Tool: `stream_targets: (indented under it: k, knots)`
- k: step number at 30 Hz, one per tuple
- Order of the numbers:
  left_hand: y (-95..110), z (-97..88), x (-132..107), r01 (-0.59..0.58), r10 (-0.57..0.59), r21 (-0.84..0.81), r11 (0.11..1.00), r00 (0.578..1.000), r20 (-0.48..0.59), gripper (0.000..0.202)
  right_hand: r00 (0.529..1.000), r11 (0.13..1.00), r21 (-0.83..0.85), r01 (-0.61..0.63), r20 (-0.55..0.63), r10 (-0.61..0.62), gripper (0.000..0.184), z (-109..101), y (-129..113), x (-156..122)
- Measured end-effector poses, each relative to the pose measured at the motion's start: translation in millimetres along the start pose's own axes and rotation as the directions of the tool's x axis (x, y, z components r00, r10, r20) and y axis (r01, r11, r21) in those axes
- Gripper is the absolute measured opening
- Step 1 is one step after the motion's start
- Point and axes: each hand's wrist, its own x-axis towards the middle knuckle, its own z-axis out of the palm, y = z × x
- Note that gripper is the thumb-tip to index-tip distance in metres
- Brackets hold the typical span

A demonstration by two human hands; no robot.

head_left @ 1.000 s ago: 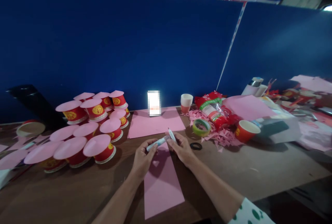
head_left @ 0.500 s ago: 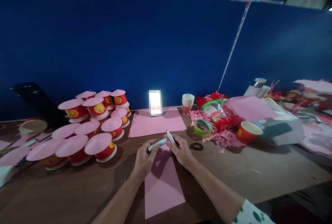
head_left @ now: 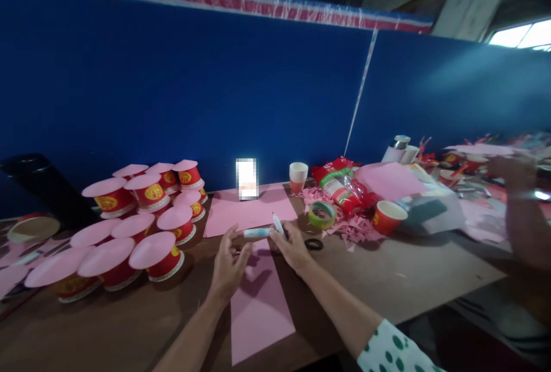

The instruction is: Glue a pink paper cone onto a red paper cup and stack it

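Over a pink paper sheet (head_left: 258,309) on the brown table, my left hand (head_left: 228,266) pinches a small white and blue tube (head_left: 257,233) held level. My right hand (head_left: 293,247) is closed round a thin white pen-like piece (head_left: 278,224) that points up and away, its lower end at the tube's right tip. Both hands hover close together just above the sheet's far end.
Several upturned red paper cups with pink paper discs (head_left: 129,228) crowd the left. Behind lie a larger pink sheet (head_left: 252,211), a white cup (head_left: 298,175), a green tape roll (head_left: 321,214), pink shreds, a red packet (head_left: 342,185) and a red cup (head_left: 387,217). Another person's arm (head_left: 519,211) is at right.
The view has swung up and right, bringing another person's arm into sight. My left hand has turned the tube more level and opened its fingers a little; my right hand holds as before.
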Motion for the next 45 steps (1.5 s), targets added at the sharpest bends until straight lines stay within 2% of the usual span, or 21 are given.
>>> stream_targets:
  k: [2, 4, 7, 9, 13, 15, 17, 19, 22, 25, 27, 30, 34, 39, 45]
  knots:
    - [-2.5, -0.4, -0.5, 0.029, -0.029, -0.019, 0.999, 1.000, 0.004, 0.055, 0.995, 0.990, -0.137, -0.028, -0.099, 0.015, 0.020, -15.6, -1.0, 9.9]
    - [-4.7, 0.0, -0.9, 0.034, -0.034, -0.017, 0.999, 0.999, -0.003, 0.052, 0.988, 0.940, -0.338, -0.048, -0.152, -0.004, 0.018, -36.0, -5.0, 19.3]
    - [-5.3, 1.3, -1.6, 0.033, -0.033, -0.005, 0.999, 0.999, -0.005, 0.048, 0.977, 0.751, -0.657, -0.065, -0.193, -0.084, 0.022, -66.9, -11.5, 26.4]
    - [-4.4, 1.4, -2.3, 0.025, -0.025, -0.001, 1.000, 1.000, -0.017, 0.044, 0.983, 0.612, -0.787, -0.070, -0.158, -0.091, 0.023, -82.2, -13.2, 25.0]
    - [-4.2, -1.0, -5.0, -0.033, 0.038, 0.104, 0.994, 0.998, -0.050, 0.039, 0.993, 0.419, -0.901, -0.108, -0.120, -0.002, 0.022, -94.4, -11.0, 15.6]
    - [-5.1, -1.8, -7.2, -0.102, 0.115, 0.264, 0.959, 0.993, -0.036, 0.036, 0.992, 0.350, -0.928, -0.124, -0.116, 0.044, 0.025, -93.7, -10.1, 12.7]
    - [-5.6, -1.0, -10.2, -0.186, 0.187, 0.445, 0.876, 0.981, 0.041, 0.031, 0.993, 0.303, -0.946, -0.117, -0.102, 0.068, 0.031, -90.9, -10.1, 11.9]
    - [-5.2, 1.5, -13.5, -0.263, 0.212, 0.572, 0.777, 0.965, 0.155, 0.028, 0.996, 0.293, -0.952, -0.085, -0.073, 0.053, 0.037, -87.4, -10.6, 11.4]
    - [-3.3, 5.9, -17.4, -0.352, 0.195, 0.671, 0.653, 0.934, 0.300, 0.024, 0.999, 0.330, -0.943, -0.036, -0.044, -0.017, 0.039, -81.2, -11.4, 4.6]
    - [-1.5, 8.2, -19.4, -0.390, 0.178, 0.719, 0.575, 0.918, 0.355, 0.022, 1.000, 0.393, -0.920, -0.012, -0.012, 0.003, 0.025, -74.3, -12.1, -13.5]
    - [-0.9, 8.3, -20.0, -0.409, 0.178, 0.731, 0.547, 0.909, 0.376, 0.021, 0.997, 0.447, -0.893, 0.054, 0.074, 0.028, 0.020, -70.3, -12.4, -29.3]
    - [-0.1, 7.5, -20.7, -0.447, 0.178, 0.727, 0.521, 0.890, 0.420, 0.021, 0.989, 0.502, -0.861, 0.087, 0.135, 0.060, 0.017, -67.7, -12.5, -50.0]
    - [1.3, 6.6, -22.6, -0.473, 0.173, 0.717, 0.511, 0.874, 0.453, 0.020, 0.991, 0.458, -0.889, 0.007, 0.067, 0.115, 0.015, -75.0, -11.8, -63.0]
    - [0.9, 7.2, -23.7, -0.488, 0.188, 0.698, 0.524, 0.866, 0.464, 0.019, 0.992, 0.419, -0.907, -0.032, 0.024, 0.128, 0.013, -97.2, -7.6, -64.6]
    - [1.6, 8.6, -21.9, -0.506, 0.167, 0.646, 0.571, 0.843, 0.512, 0.021, 0.991, 0.504, -0.863, -0.015, 0.053, 0.119, 0.016, -116.8, -5.6, -59.7]
